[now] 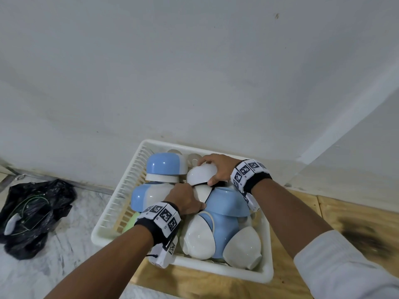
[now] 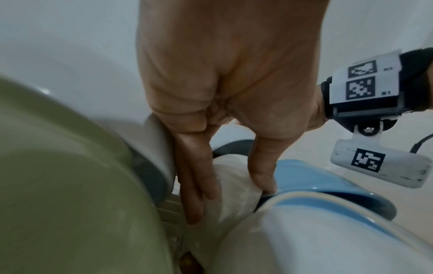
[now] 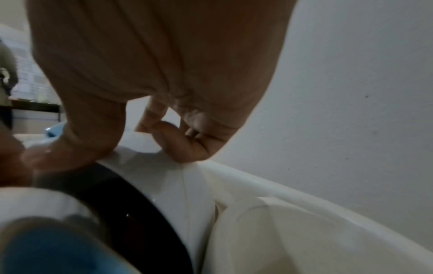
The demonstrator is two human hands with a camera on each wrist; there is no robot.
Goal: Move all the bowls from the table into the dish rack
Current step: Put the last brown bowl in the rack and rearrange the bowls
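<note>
A white dish rack point(image 1: 226, 271) on the wooden table holds several bowls, blue-and-white, white and one green point(image 1: 130, 223). My right hand point(image 1: 206, 172) grips an upside-down white bowl point(image 1: 199, 174) at the rack's back; the right wrist view shows thumb and fingertips point(image 3: 187, 150) on its outside point(image 3: 168, 185) and its dark inside. My left hand point(image 1: 194, 197) reaches into the middle. Its fingers point(image 2: 194, 185) and thumb pinch a tilted white bowl point(image 2: 234, 189) wedged between blue bowls point(image 1: 228, 203). That bowl's rim point(image 1: 201, 194) peeks out below the right hand.
The rack sits against a white wall point(image 1: 194, 72) in a corner. Two white bowls point(image 1: 198, 238) lie at the rack's front. A black plastic bag point(image 1: 36, 214) lies on the marble floor at the left. Bare wooden tabletop point(image 1: 313, 212) shows at the right.
</note>
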